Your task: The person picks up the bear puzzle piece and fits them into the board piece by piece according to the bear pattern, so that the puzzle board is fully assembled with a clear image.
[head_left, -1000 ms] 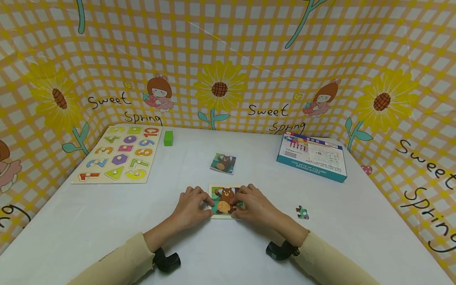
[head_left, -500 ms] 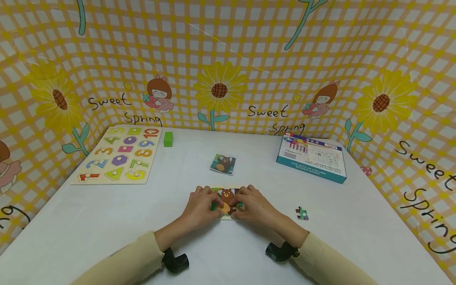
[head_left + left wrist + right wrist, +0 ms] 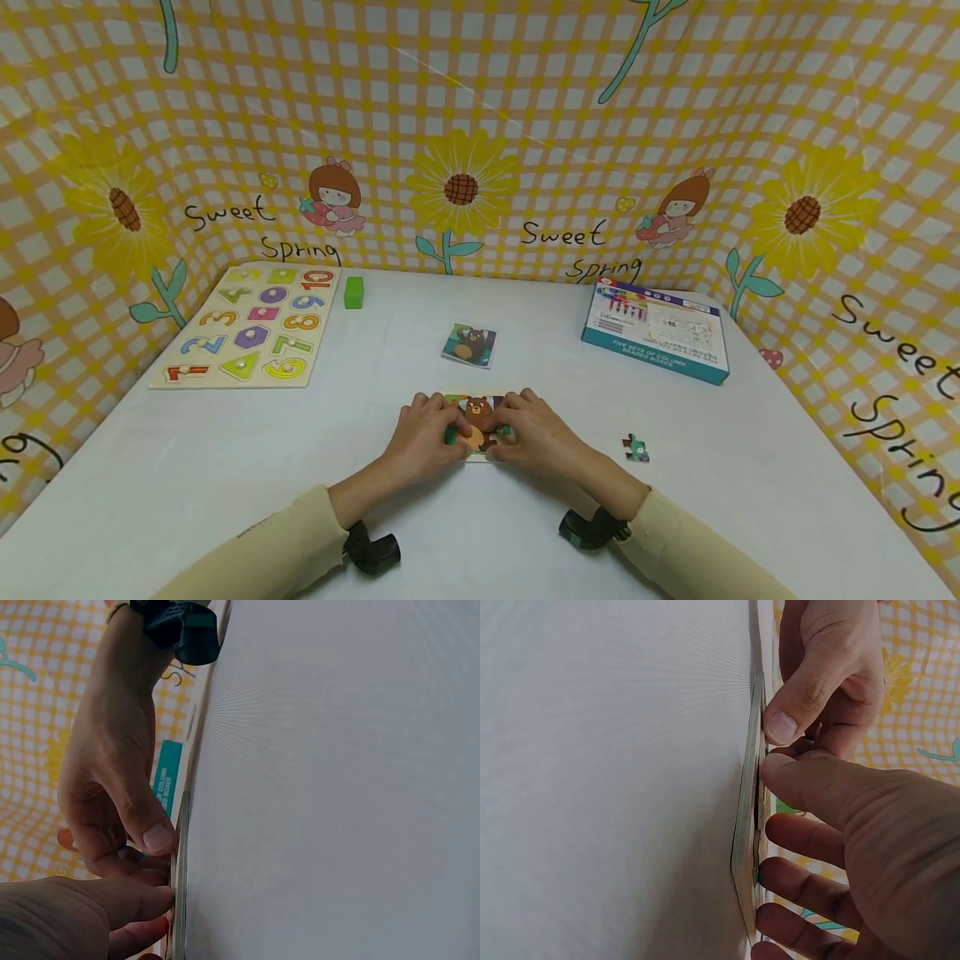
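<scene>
A small jigsaw puzzle with a brown bear [image 3: 478, 408] lies in a shallow pale-rimmed tray [image 3: 477, 459] on the white table, between both hands. From the left, my left hand [image 3: 425, 433] rests its thumb and fingertips on the bear pieces. My right hand [image 3: 542, 432] covers the right part of the picture, its thumb and spread fingertips pressing on the surface. In the right wrist view the fingertips [image 3: 781, 871] touch the top of the puzzle [image 3: 754, 787] along its thin edge. Right of the hands lies a loose puzzle piece [image 3: 637, 448], green and brown.
A square bear picture card [image 3: 469, 345] lies behind the puzzle. At the back left are a number-and-shape board [image 3: 247, 327] and a green block [image 3: 354, 292]. A teal-sided flat box [image 3: 656, 331] stands at the back right. Patterned cloth [image 3: 480, 100] walls the table in.
My left hand has moved right, from the tray's left edge onto the bear pieces, and then stays there. The right hand keeps its place on the puzzle.
</scene>
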Demonstrator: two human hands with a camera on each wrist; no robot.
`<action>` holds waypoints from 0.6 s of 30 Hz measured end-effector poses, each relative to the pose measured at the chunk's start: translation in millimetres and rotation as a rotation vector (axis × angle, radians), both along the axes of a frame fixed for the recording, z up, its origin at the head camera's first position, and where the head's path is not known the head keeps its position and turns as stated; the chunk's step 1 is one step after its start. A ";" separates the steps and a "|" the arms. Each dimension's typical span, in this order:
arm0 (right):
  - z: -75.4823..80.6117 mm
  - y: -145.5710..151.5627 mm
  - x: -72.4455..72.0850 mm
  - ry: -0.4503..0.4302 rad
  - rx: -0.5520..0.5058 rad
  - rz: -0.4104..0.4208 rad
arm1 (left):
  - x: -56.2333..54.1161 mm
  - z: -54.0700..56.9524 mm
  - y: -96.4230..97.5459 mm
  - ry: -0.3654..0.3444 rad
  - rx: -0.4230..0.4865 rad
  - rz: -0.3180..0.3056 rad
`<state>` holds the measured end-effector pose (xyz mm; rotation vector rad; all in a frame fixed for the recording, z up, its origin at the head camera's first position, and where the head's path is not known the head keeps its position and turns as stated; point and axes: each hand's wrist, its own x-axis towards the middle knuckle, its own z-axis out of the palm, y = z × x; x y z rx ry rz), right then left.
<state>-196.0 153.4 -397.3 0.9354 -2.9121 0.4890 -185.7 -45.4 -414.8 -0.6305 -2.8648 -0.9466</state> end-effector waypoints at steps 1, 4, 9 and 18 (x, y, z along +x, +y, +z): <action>-0.2 0.1 -0.2 -0.002 0.000 -0.001 | 0.0 -0.1 0.1 -0.002 -0.002 0.000; -1.0 0.5 -0.8 -0.004 -0.003 -0.004 | -0.2 0.0 0.4 -0.004 -0.006 0.003; -1.6 0.1 -0.9 -0.001 -0.011 -0.004 | -0.7 -0.7 1.1 -0.004 -0.015 0.012; -1.1 0.2 -0.7 -0.017 -0.019 -0.004 | -1.3 -3.2 2.2 0.007 -0.014 0.014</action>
